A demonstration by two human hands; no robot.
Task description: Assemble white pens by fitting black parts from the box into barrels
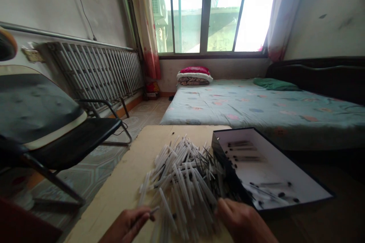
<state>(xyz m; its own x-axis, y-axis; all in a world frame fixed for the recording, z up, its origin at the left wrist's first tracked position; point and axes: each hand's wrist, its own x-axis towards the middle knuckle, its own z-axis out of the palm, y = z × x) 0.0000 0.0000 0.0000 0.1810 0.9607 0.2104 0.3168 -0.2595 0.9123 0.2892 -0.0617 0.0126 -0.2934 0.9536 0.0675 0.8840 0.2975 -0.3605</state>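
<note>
My left hand (132, 223) is closed in a pinch at the near edge of the table. A short pale tube end (154, 210) sticks out between its thumb and finger. My right hand (241, 218) is closed too, knuckles up, beside the near right side of the pile; anything in its fingers is hidden and blurred. Between and beyond both hands spreads a heap of clear white plastic tubes (182, 182). Thin black sticks (209, 163) lie along the right of that heap. To the right stands a shallow dark-edged box (285, 159) with several thin pieces with black ends (268, 184) inside.
The pile rests on a pale yellow tabletop (122, 182). A black metal-framed chair (76, 136) stands at the left, near a radiator (99, 68). Beyond the table is a bed (228, 102) with folded bedding (194, 76), under a window.
</note>
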